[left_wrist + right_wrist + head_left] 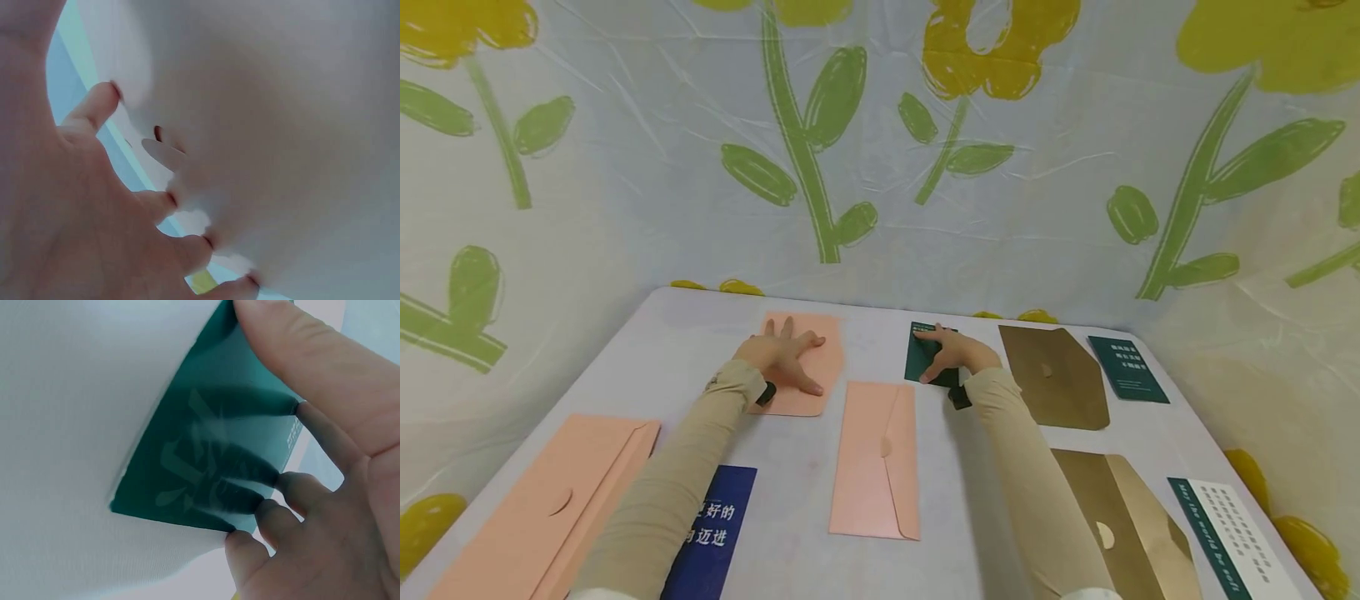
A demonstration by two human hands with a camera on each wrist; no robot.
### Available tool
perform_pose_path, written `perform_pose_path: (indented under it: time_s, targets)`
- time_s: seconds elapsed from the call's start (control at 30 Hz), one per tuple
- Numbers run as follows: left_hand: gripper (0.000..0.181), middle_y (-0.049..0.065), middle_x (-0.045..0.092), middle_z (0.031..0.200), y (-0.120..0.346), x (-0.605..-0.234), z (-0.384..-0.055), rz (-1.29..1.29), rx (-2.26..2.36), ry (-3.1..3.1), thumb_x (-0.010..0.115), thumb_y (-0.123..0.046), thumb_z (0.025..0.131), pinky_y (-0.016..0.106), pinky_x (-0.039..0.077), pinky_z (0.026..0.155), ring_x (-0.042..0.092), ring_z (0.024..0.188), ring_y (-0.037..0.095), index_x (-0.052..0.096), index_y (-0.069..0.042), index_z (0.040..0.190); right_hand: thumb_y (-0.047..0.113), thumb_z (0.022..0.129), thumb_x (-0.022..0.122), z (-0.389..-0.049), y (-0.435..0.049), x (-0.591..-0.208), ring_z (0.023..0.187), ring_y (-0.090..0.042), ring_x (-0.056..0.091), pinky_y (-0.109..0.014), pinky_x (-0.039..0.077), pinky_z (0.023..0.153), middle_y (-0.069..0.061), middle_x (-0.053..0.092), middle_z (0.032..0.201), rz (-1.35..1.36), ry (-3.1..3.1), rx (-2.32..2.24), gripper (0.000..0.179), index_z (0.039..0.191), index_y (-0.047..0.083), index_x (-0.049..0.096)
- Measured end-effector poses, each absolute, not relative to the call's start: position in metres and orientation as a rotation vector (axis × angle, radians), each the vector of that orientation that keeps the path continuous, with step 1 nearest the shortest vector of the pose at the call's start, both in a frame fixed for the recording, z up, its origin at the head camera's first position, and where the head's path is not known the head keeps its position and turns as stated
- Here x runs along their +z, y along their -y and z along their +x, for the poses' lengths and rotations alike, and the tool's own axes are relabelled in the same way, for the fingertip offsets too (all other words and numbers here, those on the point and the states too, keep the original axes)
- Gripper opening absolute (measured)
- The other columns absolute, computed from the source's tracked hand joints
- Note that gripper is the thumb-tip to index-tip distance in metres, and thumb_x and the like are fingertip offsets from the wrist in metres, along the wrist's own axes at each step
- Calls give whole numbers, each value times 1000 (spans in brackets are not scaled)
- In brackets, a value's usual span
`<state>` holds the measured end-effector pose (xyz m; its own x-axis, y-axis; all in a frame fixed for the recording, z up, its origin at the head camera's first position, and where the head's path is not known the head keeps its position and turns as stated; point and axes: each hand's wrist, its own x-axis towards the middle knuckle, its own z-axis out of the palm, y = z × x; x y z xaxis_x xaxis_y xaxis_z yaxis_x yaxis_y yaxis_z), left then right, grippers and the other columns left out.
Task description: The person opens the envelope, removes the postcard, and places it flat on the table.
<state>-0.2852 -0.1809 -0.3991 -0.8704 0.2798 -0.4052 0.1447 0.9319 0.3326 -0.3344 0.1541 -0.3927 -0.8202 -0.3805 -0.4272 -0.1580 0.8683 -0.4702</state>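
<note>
Near the back of the table a pink envelope (832,354) lies under my left hand (782,357). That hand is spread, its fingertips resting on the paper; the left wrist view shows a slot and a tab among the fingers. Over a dark green card (206,437) with pale characters is my right hand (957,350), fingers apart. Its thumb lies at one edge of the card and the other fingertips touch the opposite side. The card appears flat on the table. Between the arms lies a second pink envelope (867,467) with its flap folded over.
At front left are a large pink envelope (527,508) and a blue card (715,542), partly behind the left sleeve. To the right lie two gold-brown envelopes, the farther one (1052,383) near another green card (1129,368), and a green-and-white card (1236,537).
</note>
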Motion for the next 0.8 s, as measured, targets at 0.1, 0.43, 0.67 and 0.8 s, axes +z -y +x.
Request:
perform_pose_path:
  time_s: [0.1, 0.43, 0.67, 0.8]
  targets:
    - [104, 26, -17, 160, 195, -402, -287, 310, 412, -2624, 76, -68, 72, 79, 7, 103, -21, 142, 53, 27, -32, 157, 20, 85, 80, -336, -148, -395, 151, -37, 0, -59, 16, 116, -14, -4, 166, -391, -2524, -599, 92, 159, 23, 26]
    - [108, 28, -19, 159, 226, -399, -282, 296, 432, -2599, 76, -67, 74, 82, 5, 100, -22, 141, 55, 23, -27, 159, 26, 84, 82, -341, -121, -398, 150, -39, 4, -63, 19, 114, -11, -2, 166, -398, -2538, -563, 90, 157, 27, 30]
    - [114, 24, -22, 160, 243, -402, -286, 296, 441, -2591, 78, -68, 70, 81, 3, 101, -24, 141, 52, 21, -28, 160, 26, 84, 81, -341, -102, -395, 150, -38, 3, -61, 19, 114, -11, -2, 166, -410, -2524, -567, 89, 157, 27, 30]
    - [115, 24, -21, 160, 253, -404, -287, 283, 450, -2606, 79, -69, 68, 80, 1, 101, -23, 141, 52, 22, -28, 159, 28, 84, 82, -345, -91, -397, 151, -37, 2, -61, 19, 114, -10, -2, 166, -418, -2528, -565, 89, 157, 28, 31]
